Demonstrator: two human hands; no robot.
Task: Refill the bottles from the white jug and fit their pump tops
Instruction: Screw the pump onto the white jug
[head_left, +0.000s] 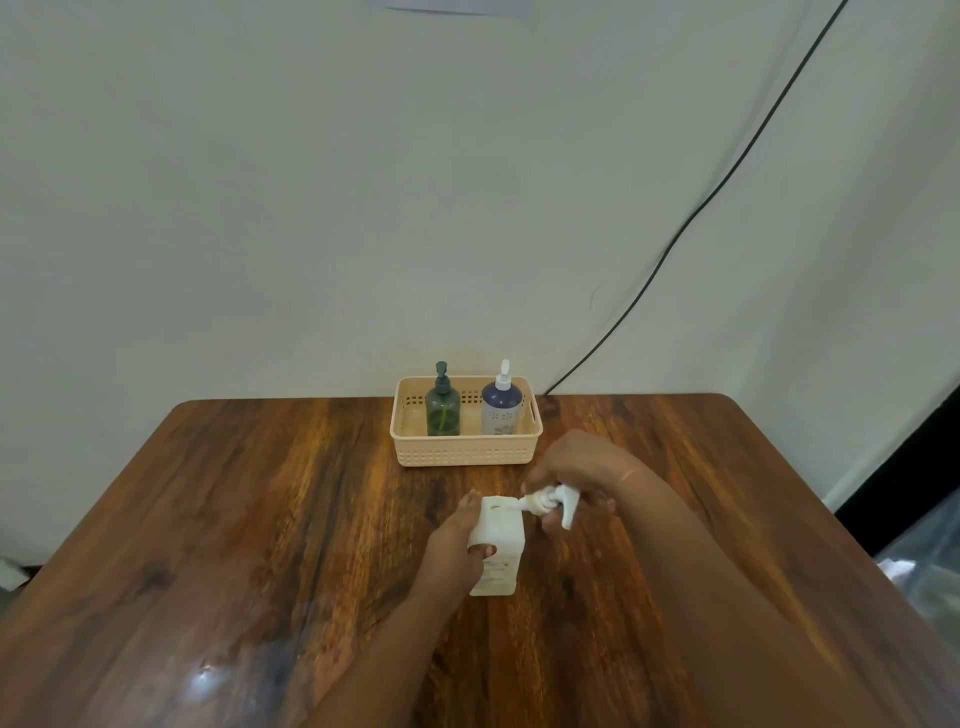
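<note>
Gripping: jug (504, 525) by its handle, in left hand (454, 551), fingers curled through the opening; upright on table (260, 519), near its middle.
Pinching: pump top (553, 503) in right hand (576, 462), fingers closed round it, tube end at or just beside the jug's mouth; touching or apart, hard to tell through blur.
Basket (467, 452): at table's back edge, well apart from jug; holding green bottle (442, 410) and blue bottle (502, 410), side by side, both upright.
Done, by the look of it: pumps seated on both basket bottles; fill levels unclear from here.
Left, as judged: dealing with the loose pump top at the jug; going in or coming out, impossible to say. No pouring under way.
</note>
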